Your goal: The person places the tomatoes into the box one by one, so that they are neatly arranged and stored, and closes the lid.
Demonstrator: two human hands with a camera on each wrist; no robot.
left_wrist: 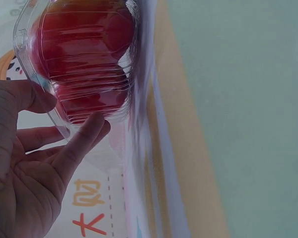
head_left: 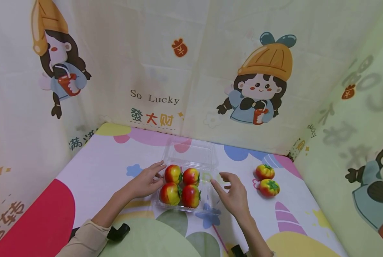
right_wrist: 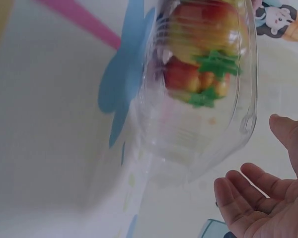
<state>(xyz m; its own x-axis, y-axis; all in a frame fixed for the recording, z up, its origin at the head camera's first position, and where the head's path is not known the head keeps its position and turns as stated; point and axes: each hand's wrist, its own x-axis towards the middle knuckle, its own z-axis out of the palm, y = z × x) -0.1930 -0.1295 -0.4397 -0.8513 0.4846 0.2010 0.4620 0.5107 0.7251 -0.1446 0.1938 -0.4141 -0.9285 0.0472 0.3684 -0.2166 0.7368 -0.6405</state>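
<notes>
A clear plastic clamshell box (head_left: 207, 203) lies with its lid (head_left: 191, 153) folded back toward the rear. Several red-and-yellow tomatoes (head_left: 191, 196) with green leafy tops sit in the left and middle of its base. My left hand (head_left: 146, 181) is at the box's left side, its extended fingers and thumb right at the wall and rim in the left wrist view. To the right of the box, my right hand (head_left: 234, 196) hovers with fingers loosely spread, holding nothing. The right wrist view has that hand (right_wrist: 268, 198) apart from the box wall.
Two more tomatoes, one yellow-red (head_left: 264, 172) and one with a greener top (head_left: 269, 188), lie on the right of the patterned tablecloth (head_left: 98, 178). Printed cloth walls (head_left: 204, 71) stand around the back and sides. Black wrist mounts (head_left: 119, 232) show near both forearms.
</notes>
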